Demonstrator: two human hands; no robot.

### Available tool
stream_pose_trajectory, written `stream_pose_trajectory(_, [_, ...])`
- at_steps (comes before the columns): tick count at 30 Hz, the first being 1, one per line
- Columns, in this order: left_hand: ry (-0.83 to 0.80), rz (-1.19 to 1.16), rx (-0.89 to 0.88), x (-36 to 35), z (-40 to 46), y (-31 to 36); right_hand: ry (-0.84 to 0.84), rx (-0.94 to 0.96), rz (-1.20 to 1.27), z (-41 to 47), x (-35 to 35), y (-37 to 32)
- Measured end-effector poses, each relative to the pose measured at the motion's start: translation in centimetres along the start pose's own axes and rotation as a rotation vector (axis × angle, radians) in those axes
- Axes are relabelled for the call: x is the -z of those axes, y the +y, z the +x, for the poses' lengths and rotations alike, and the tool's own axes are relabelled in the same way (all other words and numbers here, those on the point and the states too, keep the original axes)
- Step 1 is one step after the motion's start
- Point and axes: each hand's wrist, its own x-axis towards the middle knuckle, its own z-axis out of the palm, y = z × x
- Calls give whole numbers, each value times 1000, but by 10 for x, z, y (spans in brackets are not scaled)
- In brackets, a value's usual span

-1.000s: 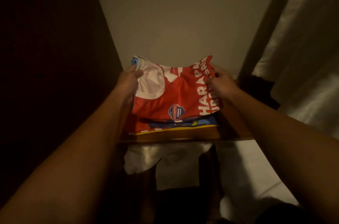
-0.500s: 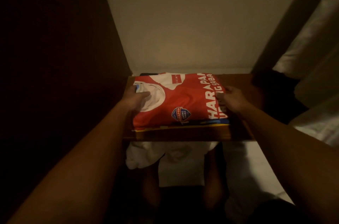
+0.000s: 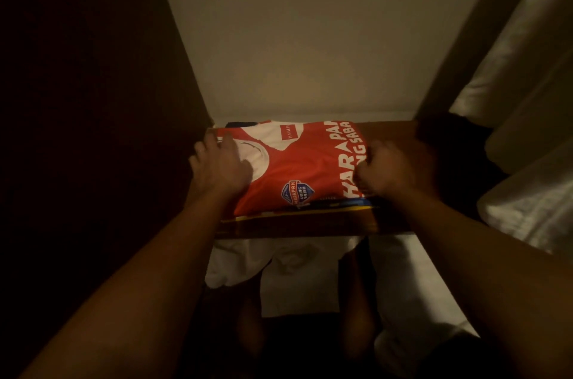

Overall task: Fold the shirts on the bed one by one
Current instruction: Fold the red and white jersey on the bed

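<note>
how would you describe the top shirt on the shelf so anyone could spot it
Find the brown wooden shelf against the pale wall. The folded red shirt tops the stack there, between both hands. Only it shows white lettering and a round blue badge; blue and yellow fabric edges peek out underneath.

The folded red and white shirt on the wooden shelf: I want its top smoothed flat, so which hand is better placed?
Left. The left hand lies flat on the red and white shirt, fingers straight; the right hand is curled at its edge.
</note>
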Motion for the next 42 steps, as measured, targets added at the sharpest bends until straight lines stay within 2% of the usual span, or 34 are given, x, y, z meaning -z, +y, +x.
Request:
stream_pose_trajectory(2, [-23,-14,-163,-5,-6,10,158,174,-180,-2,-5,-15])
stream_pose_trajectory(4, [-123,-27,-280,-17,-10,13,174,322,-261,-4,-8,-30])
stream_pose_trajectory(7, [-309,32,-318,-35,-13,-1,-30,409,-373,-1,-20,-33])
stream_pose_trajectory(10, [-404,50,-286,-39,-16,-20,-200,429,-413,3,-35,-13])
stream_pose_trajectory(17, [-494,115,-288,-37,-4,-26,-298,354,-403,7,-34,-8])
stream_pose_trajectory(20, [-491,184,-292,-29,-2,-16,-334,337,-421,6,-27,-17])
stream_pose_trajectory(22, [-433,207,-320,-20,-6,-7,-331,341,-427,0,-22,-21])
stream_pose_trajectory(27, [-335,134,-334,2,-27,8,-258,421,-438,-27,-2,-26])
stream_pose_trajectory(34, [-401,-24,-375,41,-67,17,-189,490,-378,-78,29,-34])
stream_pose_trajectory(42, [-394,7,-352,107,-117,17,-192,526,-314,-134,67,-48])
